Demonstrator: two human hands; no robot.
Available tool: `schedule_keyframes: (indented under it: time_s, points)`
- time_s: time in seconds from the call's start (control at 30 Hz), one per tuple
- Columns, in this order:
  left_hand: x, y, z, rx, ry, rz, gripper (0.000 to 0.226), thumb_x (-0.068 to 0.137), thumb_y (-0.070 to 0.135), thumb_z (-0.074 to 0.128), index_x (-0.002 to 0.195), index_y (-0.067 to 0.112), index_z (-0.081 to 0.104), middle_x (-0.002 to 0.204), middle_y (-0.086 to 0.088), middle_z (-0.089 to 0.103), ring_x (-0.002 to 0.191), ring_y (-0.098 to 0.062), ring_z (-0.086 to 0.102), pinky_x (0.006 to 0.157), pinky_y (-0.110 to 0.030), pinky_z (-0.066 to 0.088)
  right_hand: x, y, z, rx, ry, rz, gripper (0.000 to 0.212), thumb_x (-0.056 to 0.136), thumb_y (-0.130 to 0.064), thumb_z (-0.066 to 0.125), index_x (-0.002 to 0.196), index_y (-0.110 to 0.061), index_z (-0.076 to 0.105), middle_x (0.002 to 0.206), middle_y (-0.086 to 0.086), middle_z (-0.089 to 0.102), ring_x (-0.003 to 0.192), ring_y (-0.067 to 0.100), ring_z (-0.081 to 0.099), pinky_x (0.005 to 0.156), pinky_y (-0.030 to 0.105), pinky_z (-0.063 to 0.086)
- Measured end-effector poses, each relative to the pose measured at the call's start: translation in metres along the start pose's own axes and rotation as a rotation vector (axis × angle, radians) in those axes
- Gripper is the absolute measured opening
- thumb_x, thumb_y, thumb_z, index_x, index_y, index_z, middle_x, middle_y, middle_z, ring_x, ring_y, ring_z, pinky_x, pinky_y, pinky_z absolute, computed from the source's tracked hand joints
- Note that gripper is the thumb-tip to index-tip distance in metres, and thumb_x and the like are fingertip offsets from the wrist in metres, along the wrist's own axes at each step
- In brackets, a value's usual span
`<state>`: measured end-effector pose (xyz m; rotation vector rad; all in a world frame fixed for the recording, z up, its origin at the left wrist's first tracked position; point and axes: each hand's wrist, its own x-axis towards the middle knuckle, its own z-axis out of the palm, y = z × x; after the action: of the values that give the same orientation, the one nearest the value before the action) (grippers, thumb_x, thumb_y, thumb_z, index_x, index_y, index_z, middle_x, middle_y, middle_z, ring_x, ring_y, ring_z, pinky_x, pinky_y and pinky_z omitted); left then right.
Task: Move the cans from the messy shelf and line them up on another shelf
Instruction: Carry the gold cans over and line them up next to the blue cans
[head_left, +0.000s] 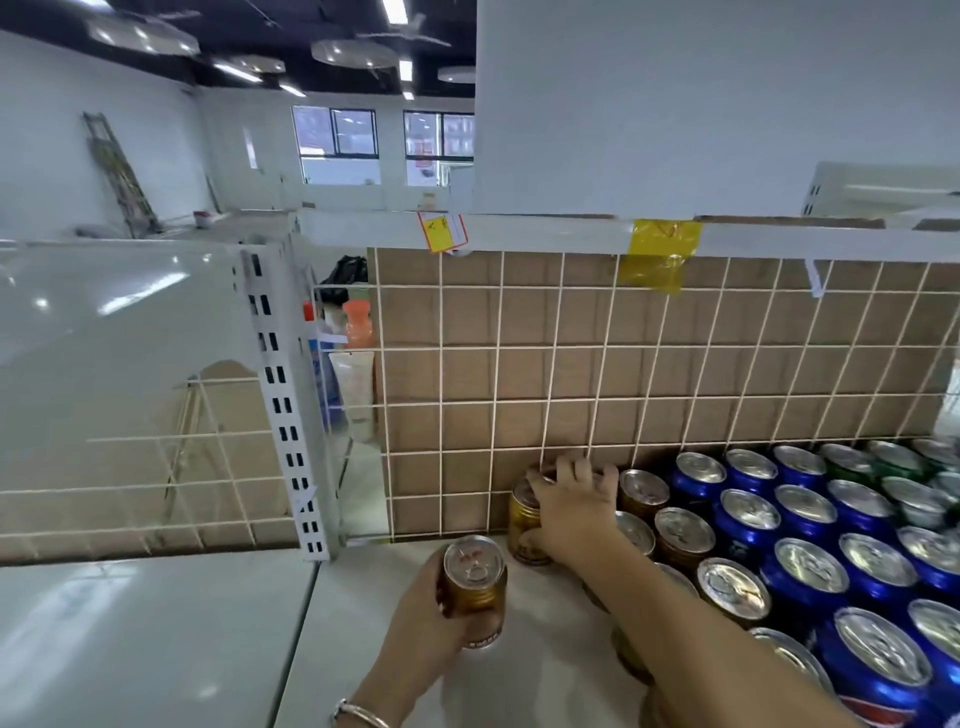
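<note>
Cans are what this shelf (535, 670) is filling with. One gold can (474, 587) sits upright in the left hand (415, 623), whose grip wraps its side just above the white shelf surface. A second gold can (522, 525) stands at the back, against the wire grid (571, 364), with the right hand (574, 512) draped over its top, fingers curled round the rim in a holding grip. To the right stand more gold cans (683, 538), then blue cans (810, 566), then green cans (893, 457) at the far end, all upright and packed in fairly even rows.

Judging by that order, this is the tidy shelf and much of the job is done. The left end has bare room, and the two held cans look meant for it. The messy shelf is out of view, so how many remain cannot be told.
</note>
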<state>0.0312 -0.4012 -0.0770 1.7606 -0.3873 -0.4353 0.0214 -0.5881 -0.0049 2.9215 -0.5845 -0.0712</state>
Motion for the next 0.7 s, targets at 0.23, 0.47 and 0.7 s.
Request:
schedule_keyframes:
  time_s: [0.23,0.47,0.7]
  points:
    - [0.017,0.006,0.022,0.079,-0.015,0.031,0.063,0.058,0.012,0.084,0.108,0.035,0.054,0.103,0.015,0.067,0.091,0.004,0.061,0.064,0.001,0.042,-0.006,0.008,0.005,0.037,-0.030,-0.042,0.090,0.084,-0.054,0.059,0.151,-0.031,0.003,0.157,0.010,0.009,0.146,0.031,0.001,0.112,0.059,-0.005]
    - [0.026,0.022,0.059,0.141,-0.063,0.045,0.066,0.070,0.016,0.079,0.123,0.032,0.043,0.109,0.014,0.060,0.095,0.000,0.056,0.070,-0.003,0.041,-0.020,0.036,-0.006,0.289,0.040,-0.039,0.079,0.081,-0.028,0.058,0.148,-0.029,0.017,0.154,0.005,0.013,0.142,0.031,0.008,0.113,0.059,-0.001]
    - [0.039,0.014,0.091,0.117,-0.135,0.246,0.111,0.049,0.067,0.078,0.139,0.023,0.033,0.116,-0.019,0.051,0.089,-0.026,0.056,0.055,-0.024,0.050,-0.034,0.044,-0.019,0.490,-0.046,-0.030,0.061,0.087,-0.017,0.050,0.143,-0.029,0.032,0.151,0.001,0.029,0.141,0.027,0.016,0.114,0.055,0.003]
